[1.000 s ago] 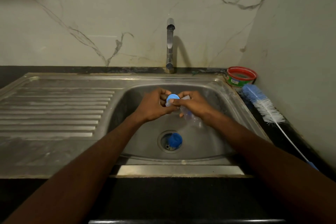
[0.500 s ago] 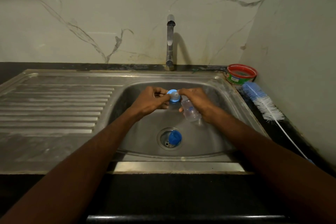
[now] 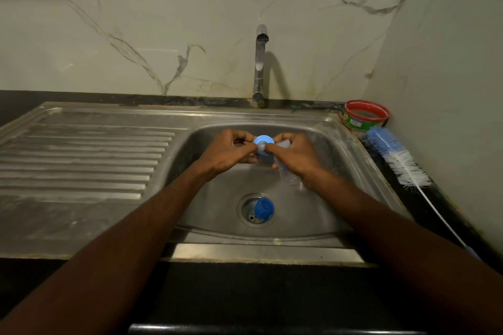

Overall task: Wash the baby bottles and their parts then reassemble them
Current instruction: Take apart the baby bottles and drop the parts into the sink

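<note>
Midway at best: clear baby bottle gripped in right hand, blue collar with teat pinched by left hand, over sink basin. Blue cap loose on drain. Bottle brush untouched beside red tub; tub contents unclear.

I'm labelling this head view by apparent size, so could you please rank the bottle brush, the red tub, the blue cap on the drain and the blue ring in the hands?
1. Bottle brush, by far the longest.
2. Red tub.
3. Blue cap and blue ring: look alike, and fingers partly hide the ring, so I would not rank them.
</note>
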`<state>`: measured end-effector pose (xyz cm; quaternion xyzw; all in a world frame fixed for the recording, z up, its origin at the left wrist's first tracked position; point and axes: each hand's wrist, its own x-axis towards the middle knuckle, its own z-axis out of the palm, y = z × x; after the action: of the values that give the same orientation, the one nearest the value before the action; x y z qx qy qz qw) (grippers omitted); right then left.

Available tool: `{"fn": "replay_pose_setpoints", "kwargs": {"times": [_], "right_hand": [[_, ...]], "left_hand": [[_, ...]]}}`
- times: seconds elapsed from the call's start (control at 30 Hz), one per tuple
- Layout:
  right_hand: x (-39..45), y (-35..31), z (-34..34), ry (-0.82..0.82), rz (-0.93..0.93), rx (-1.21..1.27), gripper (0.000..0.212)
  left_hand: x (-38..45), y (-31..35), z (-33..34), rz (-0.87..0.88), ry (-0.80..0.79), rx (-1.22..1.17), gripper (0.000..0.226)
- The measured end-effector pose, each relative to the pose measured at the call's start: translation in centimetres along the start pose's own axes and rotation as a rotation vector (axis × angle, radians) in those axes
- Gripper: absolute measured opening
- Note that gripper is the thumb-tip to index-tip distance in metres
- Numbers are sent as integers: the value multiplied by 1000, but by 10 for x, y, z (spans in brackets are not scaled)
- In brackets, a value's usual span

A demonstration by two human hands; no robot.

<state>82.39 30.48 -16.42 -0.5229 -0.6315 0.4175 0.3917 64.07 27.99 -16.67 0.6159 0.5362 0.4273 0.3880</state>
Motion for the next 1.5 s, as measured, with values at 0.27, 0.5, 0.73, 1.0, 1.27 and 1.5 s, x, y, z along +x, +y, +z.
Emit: {"fn": "replay_pose_setpoints", "kwargs": {"times": [0.27,0.5,0.73,1.0,1.27,1.5], "right_hand": [[-4,1,2,78,-72,-81,22],[-5,0,4,60,-58,-119,26],[-7,-2,3,13,9,-44,29],[-11,-8,-4,-170,47,72,32],[-9,-4,-1,-81,5,67,34],[-9,-2,4,-30,-53,-10,31]], "left_hand": [[-2,0,-1,38,30,12,29],[-3,-3,0,51,93,80,27],[-6,-1,11,141,149,261,26],[-6,2,10,100,161,161,36],[-10,2,9,64,143,157,28],[-9,-2,13,89,202,196,26]]}}
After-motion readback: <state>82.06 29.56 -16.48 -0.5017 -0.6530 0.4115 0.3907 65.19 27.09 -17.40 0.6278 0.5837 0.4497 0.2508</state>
